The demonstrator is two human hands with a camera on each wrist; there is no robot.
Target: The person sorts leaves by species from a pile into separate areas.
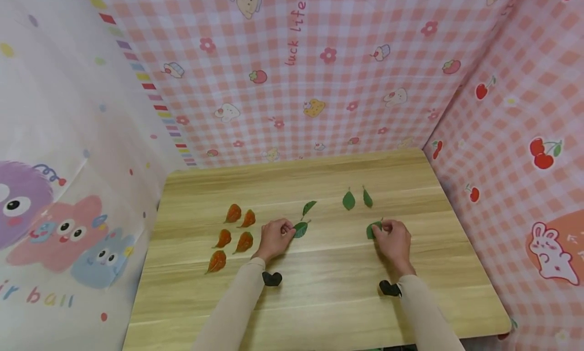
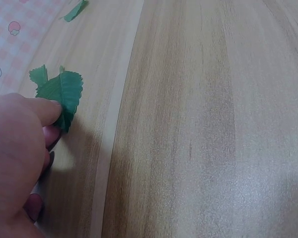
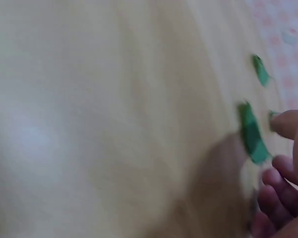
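Note:
My left hand [image 1: 275, 238] pinches a serrated green leaf [image 2: 64, 96] between thumb and fingers, low over the wooden table. Just beyond it lies another green leaf [image 1: 309, 207]. My right hand [image 1: 395, 241] is bent over a green leaf [image 3: 252, 133] on the right half of the table. In the blurred right wrist view its thumb and fingertips are spread apart, with the leaf's stem end close to a fingertip. Farther back, a broad green leaf [image 1: 349, 200] lies beside a narrower green leaf [image 1: 367, 197].
Several orange-brown leaves [image 1: 244, 242] with stems lie in two loose columns left of my left hand. The wooden table [image 1: 319, 300] meets a pink checked cloth wall [image 1: 292, 92] at the back. Printed cloth also hangs along both sides.

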